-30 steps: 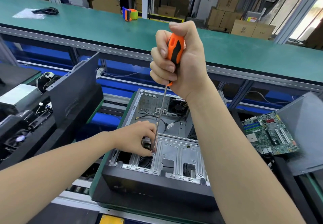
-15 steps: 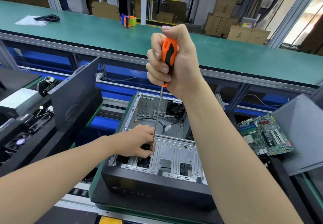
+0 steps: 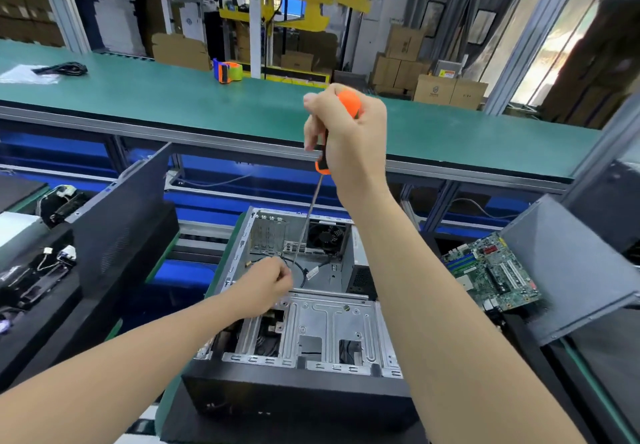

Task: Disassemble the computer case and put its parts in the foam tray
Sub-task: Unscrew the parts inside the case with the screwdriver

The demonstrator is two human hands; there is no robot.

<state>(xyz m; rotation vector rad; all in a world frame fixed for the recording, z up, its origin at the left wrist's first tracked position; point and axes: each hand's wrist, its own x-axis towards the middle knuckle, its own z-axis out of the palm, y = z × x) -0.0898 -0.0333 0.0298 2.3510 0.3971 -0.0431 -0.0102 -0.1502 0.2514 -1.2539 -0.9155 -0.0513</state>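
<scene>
Two hands: both over one open grey metal computer case [image 3: 322, 326] lying on its side, black front nearest.
Right hand [image 3: 349, 138]: raised high, fist wrapped round the handle of an orange-and-black screwdriver [image 3: 348, 102]; thin steel shaft slants down to the left hand.
Left hand [image 3: 266, 287]: low, over the case's drive cage, fingers curled in at the shaft's lower end; pinching the tip or something small, cannot tell.
Blocked: left hand hides the shaft tip; right forearm covers the case's right wall; left forearm crosses its near-left corner.
Inside case: black square fan [image 3: 325, 235] beyond the left hand, thin black cable [image 3: 304, 275] just beside it.
Right of right forearm: green motherboard [image 3: 491, 274], then a tilted grey metal side panel [image 3: 561, 270].
Left of left hand: leaning dark perforated panel [image 3: 121, 222]; past it a black foam tray [image 3: 45, 336] holding wired parts.
Beyond right hand: long green bench top [image 3: 173, 97] with an orange-and-green tape dispenser [image 3: 228, 71] and a coiled black cord [image 3: 64, 69]; brown cardboard boxes [image 3: 436, 88] behind.
</scene>
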